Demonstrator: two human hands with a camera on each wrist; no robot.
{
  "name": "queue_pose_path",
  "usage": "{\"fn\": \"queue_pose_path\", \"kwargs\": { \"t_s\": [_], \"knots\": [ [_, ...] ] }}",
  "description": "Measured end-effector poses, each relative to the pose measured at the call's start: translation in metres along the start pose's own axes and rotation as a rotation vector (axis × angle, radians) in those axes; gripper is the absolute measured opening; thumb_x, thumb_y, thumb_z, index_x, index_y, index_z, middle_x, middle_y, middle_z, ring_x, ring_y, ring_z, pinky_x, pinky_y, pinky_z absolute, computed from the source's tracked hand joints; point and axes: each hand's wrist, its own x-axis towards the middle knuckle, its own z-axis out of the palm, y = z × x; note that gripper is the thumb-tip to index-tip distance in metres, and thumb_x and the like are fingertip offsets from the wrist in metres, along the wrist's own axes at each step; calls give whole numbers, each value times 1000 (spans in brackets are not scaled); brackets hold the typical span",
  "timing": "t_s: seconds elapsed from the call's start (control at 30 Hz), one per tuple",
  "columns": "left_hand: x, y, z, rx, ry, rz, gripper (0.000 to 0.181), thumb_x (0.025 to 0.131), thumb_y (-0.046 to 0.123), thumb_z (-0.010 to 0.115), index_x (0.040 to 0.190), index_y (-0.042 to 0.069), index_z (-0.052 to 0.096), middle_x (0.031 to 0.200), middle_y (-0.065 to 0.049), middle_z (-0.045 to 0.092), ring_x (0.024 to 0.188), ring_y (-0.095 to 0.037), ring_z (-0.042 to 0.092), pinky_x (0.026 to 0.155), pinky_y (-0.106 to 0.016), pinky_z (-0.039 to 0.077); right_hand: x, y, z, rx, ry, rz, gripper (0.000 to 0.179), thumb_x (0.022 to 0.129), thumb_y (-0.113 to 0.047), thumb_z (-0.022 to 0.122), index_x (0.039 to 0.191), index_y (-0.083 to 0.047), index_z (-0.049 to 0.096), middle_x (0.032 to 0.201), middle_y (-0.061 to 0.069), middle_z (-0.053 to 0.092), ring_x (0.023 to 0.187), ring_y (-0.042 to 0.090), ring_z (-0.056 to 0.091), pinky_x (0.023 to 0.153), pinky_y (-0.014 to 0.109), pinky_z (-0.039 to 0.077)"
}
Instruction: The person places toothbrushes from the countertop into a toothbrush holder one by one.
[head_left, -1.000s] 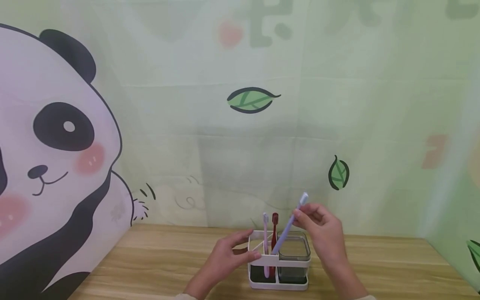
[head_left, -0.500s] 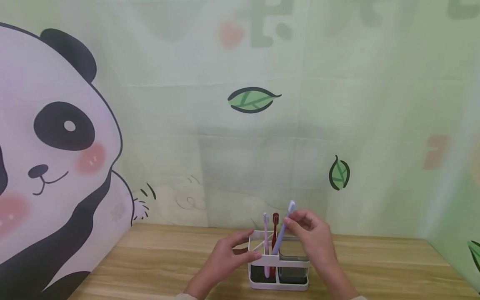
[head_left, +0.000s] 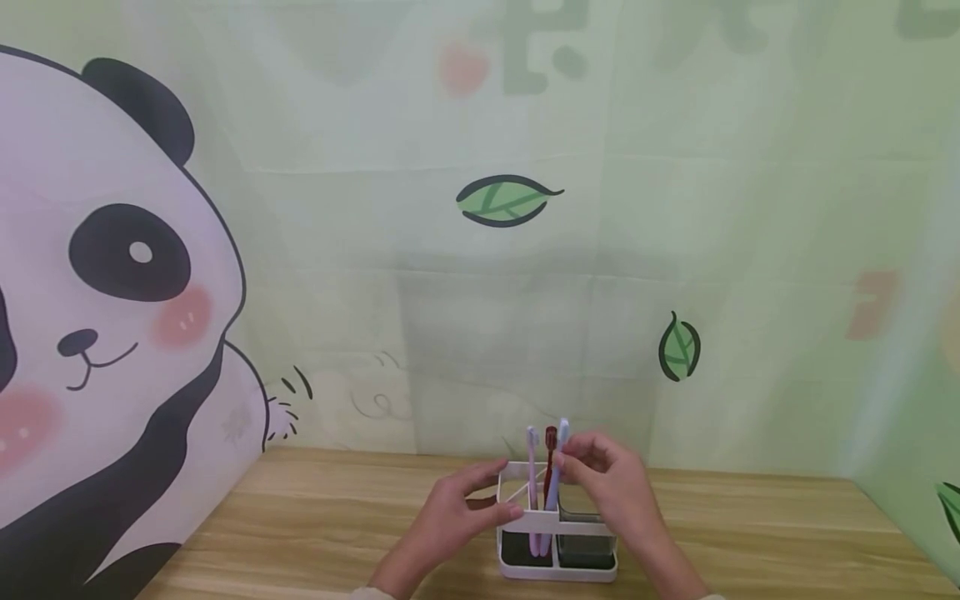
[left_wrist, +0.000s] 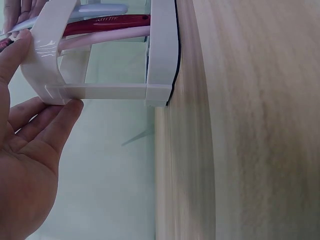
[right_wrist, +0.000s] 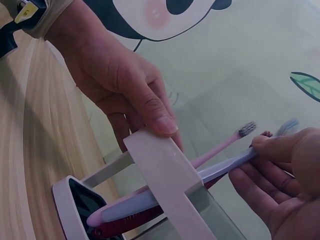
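Note:
A white toothbrush holder (head_left: 538, 522) stands on the table, its left end gripped by my left hand (head_left: 459, 510), thumb over the front band and fingers behind. My right hand (head_left: 611, 479) pinches a pale blue toothbrush (head_left: 553, 492) between thumb and fingers just below its head. That brush stands almost upright, with its handle end low in the holder's left part, as the right wrist view shows. Beside it in the same part are a pink toothbrush (right_wrist: 215, 152) and a dark red toothbrush (left_wrist: 110, 24). The right hand partly hides the clear cup (head_left: 587, 546) in the holder's right part.
The wooden table (head_left: 337, 517) runs out on both sides of the holder. Behind it hangs a pale green cloth backdrop (head_left: 337, 317) with printed leaves and a large panda (head_left: 135, 333) at the left.
My right hand has moved left and slightly down with the blue toothbrush. The brush has gone from slanting right to nearly upright, and its handle has slid lower into the holder. The left hand stays put.

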Motion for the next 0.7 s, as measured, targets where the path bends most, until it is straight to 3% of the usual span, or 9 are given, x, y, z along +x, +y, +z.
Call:
{"fn": "queue_pose_path", "kwargs": {
  "t_s": [0.23,0.7],
  "knots": [
    [-1,1,0,-2,5,0,63,95,21,84,149,-1,59,148,-22,59,134,-42,59,99,-36,60,0,5,-1,-17,-77,12,8,96,-1,78,101,1,71,98,10,76,93,25,74,82,34,67],
    [0,2,0,1,4,-9,62,96,21,83,149,0,59,148,-21,59,134,-43,59,100,-38,60,1,7,-5,-53,-125,-8,12,95,-3,80,102,2,71,100,10,75,93,26,74,82,33,67]
  ]
}}
